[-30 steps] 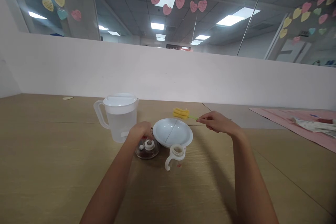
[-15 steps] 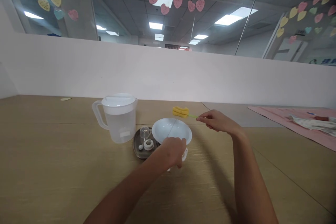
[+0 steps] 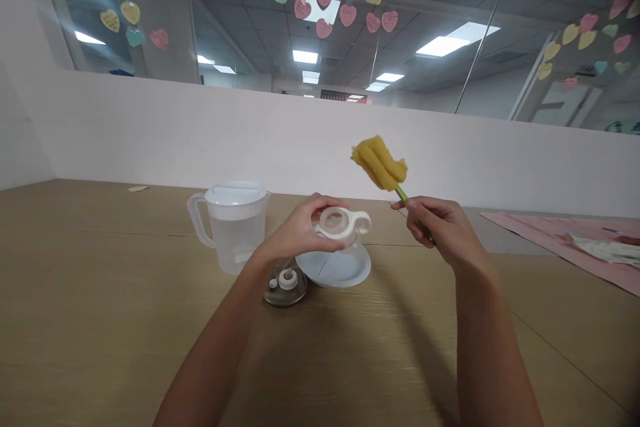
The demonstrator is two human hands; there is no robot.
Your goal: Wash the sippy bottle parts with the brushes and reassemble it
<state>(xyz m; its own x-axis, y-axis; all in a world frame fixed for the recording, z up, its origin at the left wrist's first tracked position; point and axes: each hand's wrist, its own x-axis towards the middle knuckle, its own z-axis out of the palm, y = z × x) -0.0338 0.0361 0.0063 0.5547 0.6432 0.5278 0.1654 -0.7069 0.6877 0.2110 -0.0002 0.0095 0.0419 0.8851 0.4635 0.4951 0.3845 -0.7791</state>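
My left hand [image 3: 295, 233] holds a clear baby bottle with a white handled collar [image 3: 343, 227], lifted above a white bowl [image 3: 337, 268] on the wooden table [image 3: 100, 320]. My right hand [image 3: 443, 227] grips the green stem of a yellow sponge brush [image 3: 380, 163], whose sponge head points up and to the left, a little above and right of the bottle's mouth. A small dark round tray [image 3: 285, 288] with little white bottle parts lies by the bowl's left side, under my left wrist.
A clear plastic water jug with a white lid [image 3: 230, 223] stands left of the tray. A pink cloth with a white item [image 3: 575, 243] lies at the far right. A white partition wall [image 3: 200, 133] runs behind the table.
My left hand moved from the tray to the bottle beside the bowl and lifted it. My right hand raised the sponge brush from over the bowl and tilted its head upward.
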